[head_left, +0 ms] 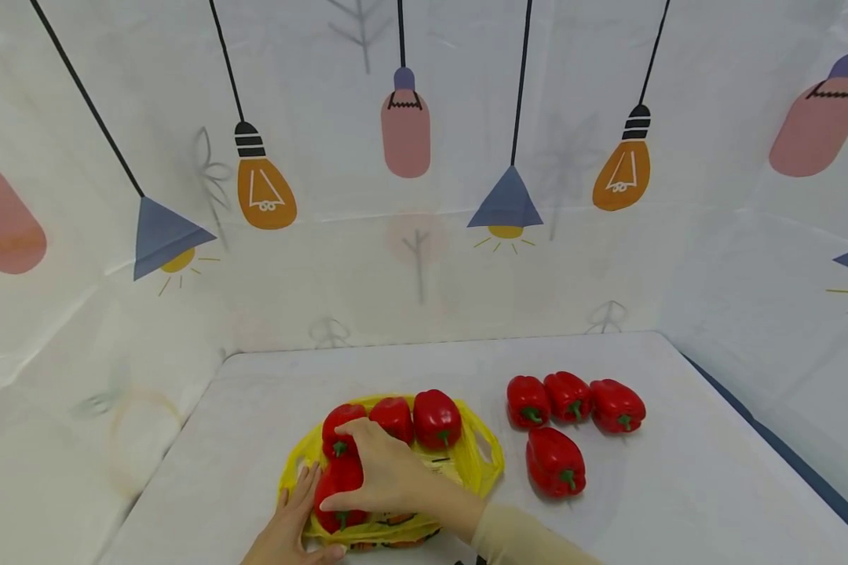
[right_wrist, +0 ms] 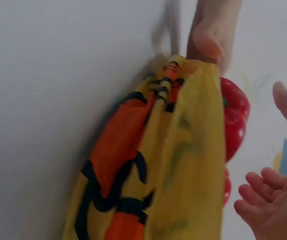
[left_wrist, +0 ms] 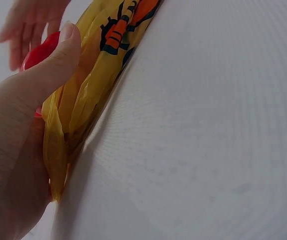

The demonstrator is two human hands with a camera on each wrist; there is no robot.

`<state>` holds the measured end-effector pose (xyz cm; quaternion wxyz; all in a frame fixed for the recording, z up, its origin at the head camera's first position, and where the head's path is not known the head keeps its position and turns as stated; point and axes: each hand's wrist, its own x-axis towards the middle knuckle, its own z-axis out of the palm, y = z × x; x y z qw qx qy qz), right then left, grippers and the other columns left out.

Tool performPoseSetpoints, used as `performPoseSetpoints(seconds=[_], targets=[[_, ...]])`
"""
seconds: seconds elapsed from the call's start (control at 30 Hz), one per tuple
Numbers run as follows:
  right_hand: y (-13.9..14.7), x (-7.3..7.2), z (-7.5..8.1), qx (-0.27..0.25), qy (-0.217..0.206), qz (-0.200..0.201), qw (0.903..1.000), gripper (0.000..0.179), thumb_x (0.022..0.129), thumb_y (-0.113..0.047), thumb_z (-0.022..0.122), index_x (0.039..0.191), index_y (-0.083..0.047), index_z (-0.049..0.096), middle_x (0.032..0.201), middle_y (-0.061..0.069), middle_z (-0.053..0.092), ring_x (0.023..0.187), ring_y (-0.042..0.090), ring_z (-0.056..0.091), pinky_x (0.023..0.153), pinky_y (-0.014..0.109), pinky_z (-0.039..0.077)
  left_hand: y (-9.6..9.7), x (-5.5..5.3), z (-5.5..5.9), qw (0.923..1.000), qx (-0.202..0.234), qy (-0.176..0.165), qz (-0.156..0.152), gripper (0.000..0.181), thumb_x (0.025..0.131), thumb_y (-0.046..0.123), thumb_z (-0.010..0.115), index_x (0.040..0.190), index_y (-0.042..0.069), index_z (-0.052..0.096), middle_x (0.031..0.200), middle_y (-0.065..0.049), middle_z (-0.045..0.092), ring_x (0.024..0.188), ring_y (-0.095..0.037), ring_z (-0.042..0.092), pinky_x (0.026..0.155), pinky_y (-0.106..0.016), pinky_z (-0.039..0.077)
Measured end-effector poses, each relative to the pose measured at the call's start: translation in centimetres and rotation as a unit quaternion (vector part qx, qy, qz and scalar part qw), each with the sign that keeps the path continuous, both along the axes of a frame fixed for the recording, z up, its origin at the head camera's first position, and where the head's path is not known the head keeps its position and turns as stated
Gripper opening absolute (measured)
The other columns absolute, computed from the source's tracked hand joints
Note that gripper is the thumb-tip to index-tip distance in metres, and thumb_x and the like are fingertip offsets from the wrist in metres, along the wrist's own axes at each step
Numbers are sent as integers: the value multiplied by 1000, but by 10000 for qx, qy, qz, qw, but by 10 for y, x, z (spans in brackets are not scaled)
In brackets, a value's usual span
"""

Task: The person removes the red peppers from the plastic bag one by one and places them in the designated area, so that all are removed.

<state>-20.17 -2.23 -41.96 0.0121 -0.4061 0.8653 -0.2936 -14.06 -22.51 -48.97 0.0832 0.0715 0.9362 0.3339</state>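
Note:
A yellow plastic bag (head_left: 491, 463) lies spread on the table with several red bell peppers on it. My left hand (head_left: 293, 518) rests along the bag's left edge, fingers extended, beside the front-left bell pepper (head_left: 339, 479). In the left wrist view, its thumb (left_wrist: 58, 65) lies over the yellow plastic. Over that same pepper, my right hand (head_left: 389, 475) is spread with thumb and fingers wide apart. The right wrist view shows a gap between this hand (right_wrist: 273, 200) and the pepper (right_wrist: 235, 117). Two more bell peppers, one in the middle (head_left: 392, 417) and one at right (head_left: 436, 418), sit at the bag's back.
To the right of the bag, several loose bell peppers lie on the white table (head_left: 678, 486): three in a back row (head_left: 568, 396) and one in front (head_left: 554, 463). A printed white sheet (head_left: 452, 275) hangs behind and around the table.

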Motion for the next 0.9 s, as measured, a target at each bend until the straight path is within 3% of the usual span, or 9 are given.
performPoseSetpoints(seconds=[0.27, 0.53, 0.63, 0.77, 0.9], targets=[[-11, 2, -19, 358, 662, 154, 9970, 73, 86, -61, 60, 137, -13, 41, 134, -4, 46, 119, 9, 43, 94, 24, 47, -1, -1, -2, 9998, 132, 58, -104, 110, 77, 51, 73, 151, -5, 14, 157, -25, 14, 143, -46, 3, 106, -71, -1], [-13, 2, -30, 859, 943, 286, 9914, 71, 87, -67, 52, 136, -16, 48, 134, -4, 43, 116, 11, 41, 98, 27, 44, 0, -2, 2, 9997, -19, -226, 14, 114, 74, 57, 73, 152, -2, 14, 157, -23, 14, 144, -44, 1, 108, -68, 0], [-13, 4, -31, 854, 814, 259, 9927, 67, 85, -66, 55, 131, -18, 51, 129, -3, 42, 112, 11, 41, 92, 24, 47, 0, -3, 3, 9997, -33, -260, 13, 114, 74, 55, 74, 152, -2, 13, 157, -24, 14, 144, -43, 1, 108, -67, 0], [-13, 6, -29, 744, 297, 121, 9967, 64, 83, -65, 61, 128, -21, 49, 120, -1, 40, 104, 11, 41, 80, 22, 49, 0, -2, 3, 9996, -70, -277, 28, 113, 75, 55, 73, 152, -2, 14, 157, -24, 14, 144, -44, 1, 108, -67, 1], [-13, 7, -27, 732, -65, 44, 9973, 63, 82, -62, 65, 124, -19, 46, 115, -1, 43, 101, 8, 43, 79, 23, 48, 0, -1, 2, 9997, -43, -244, -5, 111, 76, 55, 72, 151, -3, 14, 157, -24, 13, 144, -43, 1, 108, -67, 0]])
